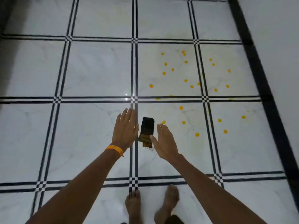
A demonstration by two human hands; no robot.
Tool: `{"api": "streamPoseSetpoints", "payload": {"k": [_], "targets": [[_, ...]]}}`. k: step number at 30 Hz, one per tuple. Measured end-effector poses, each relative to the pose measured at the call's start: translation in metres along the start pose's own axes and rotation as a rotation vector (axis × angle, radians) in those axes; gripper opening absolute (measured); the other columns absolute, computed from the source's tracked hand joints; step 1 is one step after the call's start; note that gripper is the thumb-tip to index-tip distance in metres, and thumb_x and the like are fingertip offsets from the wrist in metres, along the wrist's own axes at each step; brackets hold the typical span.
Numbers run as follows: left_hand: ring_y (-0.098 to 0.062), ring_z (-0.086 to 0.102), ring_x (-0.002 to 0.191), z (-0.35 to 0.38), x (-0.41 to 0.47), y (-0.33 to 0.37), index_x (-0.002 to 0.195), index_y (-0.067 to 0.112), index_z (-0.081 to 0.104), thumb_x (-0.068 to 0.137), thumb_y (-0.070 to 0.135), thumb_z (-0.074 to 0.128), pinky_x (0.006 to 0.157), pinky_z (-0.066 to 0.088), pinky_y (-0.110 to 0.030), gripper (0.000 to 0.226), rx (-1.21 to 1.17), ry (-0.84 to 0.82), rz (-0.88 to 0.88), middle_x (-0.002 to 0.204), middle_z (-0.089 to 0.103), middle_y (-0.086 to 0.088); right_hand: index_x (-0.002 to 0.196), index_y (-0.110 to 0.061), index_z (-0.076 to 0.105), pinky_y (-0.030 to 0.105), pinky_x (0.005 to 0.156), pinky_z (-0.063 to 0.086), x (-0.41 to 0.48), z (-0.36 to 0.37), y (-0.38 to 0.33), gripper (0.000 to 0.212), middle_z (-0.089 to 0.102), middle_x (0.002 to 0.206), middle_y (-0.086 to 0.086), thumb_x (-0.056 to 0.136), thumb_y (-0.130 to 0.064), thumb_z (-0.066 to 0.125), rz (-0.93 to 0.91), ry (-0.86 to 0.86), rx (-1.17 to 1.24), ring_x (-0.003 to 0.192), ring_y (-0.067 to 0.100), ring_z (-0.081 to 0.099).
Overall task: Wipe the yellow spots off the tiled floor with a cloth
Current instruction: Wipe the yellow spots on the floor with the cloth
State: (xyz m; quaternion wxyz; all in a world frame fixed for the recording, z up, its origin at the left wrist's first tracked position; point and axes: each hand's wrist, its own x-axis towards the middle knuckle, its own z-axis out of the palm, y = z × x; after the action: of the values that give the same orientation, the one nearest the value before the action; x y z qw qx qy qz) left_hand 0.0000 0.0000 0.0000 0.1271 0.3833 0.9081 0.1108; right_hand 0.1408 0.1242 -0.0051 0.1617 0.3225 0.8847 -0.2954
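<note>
A small folded cloth (146,131), black at the far end and mustard at the near end, lies flat on the white tiled floor (90,131). My left hand (125,128) hovers flat just left of it, fingers extended, an orange band on the wrist. My right hand (165,141) is spread flat just right of the cloth, its thumb over the cloth's near edge. Neither hand holds anything. Several yellow spots (186,80) dot the tiles ahead and to the right, the nearest one (163,122) beside my right fingertips.
Black double lines (134,62) divide the floor into square tiles. A thick black border (258,62) runs along the right side next to a pale wall (278,38). My bare feet (152,206) stand at the bottom centre.
</note>
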Motion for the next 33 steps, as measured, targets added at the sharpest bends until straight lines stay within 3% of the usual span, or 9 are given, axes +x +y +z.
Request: {"api": "streamPoseSetpoints", "payload": {"k": [5, 10, 15, 18, 22, 26, 29, 31, 33], "targets": [[-0.033, 0.016, 0.152, 0.201, 0.044, -0.076, 0.156, 0.007, 0.022, 0.105, 0.026, 0.036, 0.123, 0.02, -0.05, 0.057, -0.023, -0.095, -0.086, 0.163, 0.021, -0.016, 0.159, -0.006, 0.017, 0.038, 0.125, 0.021, 0.141, 0.168, 0.067, 0.062, 0.021, 0.166, 0.014, 0.108, -0.039, 0.033, -0.028, -0.006, -0.077, 0.153, 0.03, 0.021], [-0.033, 0.011, 0.153, 0.315, 0.096, -0.123, 0.157, 0.009, 0.018, 0.105, 0.023, 0.041, 0.123, 0.018, -0.051, 0.059, -0.042, -0.079, -0.061, 0.165, 0.014, -0.014, 0.16, -0.007, 0.01, 0.041, 0.128, 0.009, 0.243, 0.267, 0.097, 0.063, 0.008, 0.17, 0.009, 0.109, -0.037, 0.031, -0.133, 0.106, -0.15, 0.157, 0.026, 0.004], [-0.031, 0.006, 0.154, 0.394, 0.16, -0.156, 0.158, 0.009, 0.011, 0.104, 0.029, 0.035, 0.123, 0.016, -0.054, 0.062, -0.043, -0.017, -0.031, 0.166, 0.01, -0.014, 0.161, -0.01, 0.01, 0.041, 0.128, 0.008, 0.278, 0.34, 0.144, 0.063, 0.007, 0.169, 0.006, 0.108, -0.039, 0.025, -0.122, 0.282, -0.184, 0.157, 0.022, 0.005], [-0.027, -0.003, 0.154, 0.421, 0.171, -0.164, 0.159, 0.011, 0.003, 0.102, 0.045, 0.02, 0.124, 0.009, -0.052, 0.068, 0.025, 0.016, -0.016, 0.167, 0.001, -0.01, 0.161, -0.011, 0.012, 0.04, 0.128, 0.005, 0.273, 0.338, 0.172, 0.064, 0.007, 0.17, 0.004, 0.106, -0.04, 0.027, -0.185, 0.325, -0.182, 0.157, 0.018, 0.002], [-0.023, -0.006, 0.154, 0.433, 0.173, -0.169, 0.159, 0.011, -0.001, 0.102, 0.046, 0.021, 0.125, 0.005, -0.05, 0.07, 0.071, 0.097, 0.032, 0.168, -0.002, -0.008, 0.16, -0.005, 0.016, 0.042, 0.127, 0.009, 0.33, 0.289, 0.224, 0.067, 0.014, 0.168, 0.011, 0.104, -0.042, 0.023, -0.109, 0.448, -0.26, 0.156, 0.024, 0.011], [-0.022, -0.006, 0.155, 0.434, 0.174, -0.17, 0.159, 0.012, 0.0, 0.102, 0.046, 0.022, 0.125, 0.006, -0.05, 0.071, 0.07, 0.098, 0.051, 0.168, 0.0, -0.007, 0.159, -0.001, 0.01, 0.043, 0.128, 0.007, 0.38, 0.267, 0.199, 0.07, 0.008, 0.168, 0.016, 0.102, -0.041, 0.014, -0.078, 0.449, -0.289, 0.157, 0.027, 0.006], [-0.029, 0.012, 0.153, 0.427, 0.178, -0.17, 0.158, 0.007, 0.013, 0.099, 0.046, 0.027, 0.124, 0.017, -0.048, 0.072, 0.038, 0.095, 0.063, 0.165, 0.016, -0.014, 0.161, -0.007, 0.007, 0.041, 0.128, 0.008, 0.336, 0.293, 0.193, 0.067, 0.002, 0.17, 0.01, 0.102, -0.038, 0.02, -0.197, 0.396, -0.299, 0.157, 0.022, 0.0], [-0.036, 0.033, 0.144, 0.421, 0.196, -0.173, 0.153, 0.001, 0.027, 0.097, 0.045, 0.03, 0.118, 0.03, -0.047, 0.071, 0.052, 0.11, 0.079, 0.156, 0.034, -0.02, 0.161, -0.009, 0.011, 0.039, 0.127, 0.01, 0.301, 0.304, 0.223, 0.066, 0.006, 0.17, 0.006, 0.102, -0.034, 0.026, -0.275, 0.394, -0.319, 0.157, 0.019, 0.004], [-0.037, 0.037, 0.14, 0.418, 0.225, -0.173, 0.151, -0.002, 0.031, 0.096, 0.044, 0.03, 0.116, 0.031, -0.046, 0.071, 0.047, 0.129, 0.073, 0.153, 0.037, -0.022, 0.16, -0.007, 0.016, 0.041, 0.126, 0.014, 0.308, 0.29, 0.26, 0.064, 0.012, 0.169, 0.008, 0.102, -0.032, 0.028, -0.249, 0.47, -0.33, 0.156, 0.022, 0.013]]}}
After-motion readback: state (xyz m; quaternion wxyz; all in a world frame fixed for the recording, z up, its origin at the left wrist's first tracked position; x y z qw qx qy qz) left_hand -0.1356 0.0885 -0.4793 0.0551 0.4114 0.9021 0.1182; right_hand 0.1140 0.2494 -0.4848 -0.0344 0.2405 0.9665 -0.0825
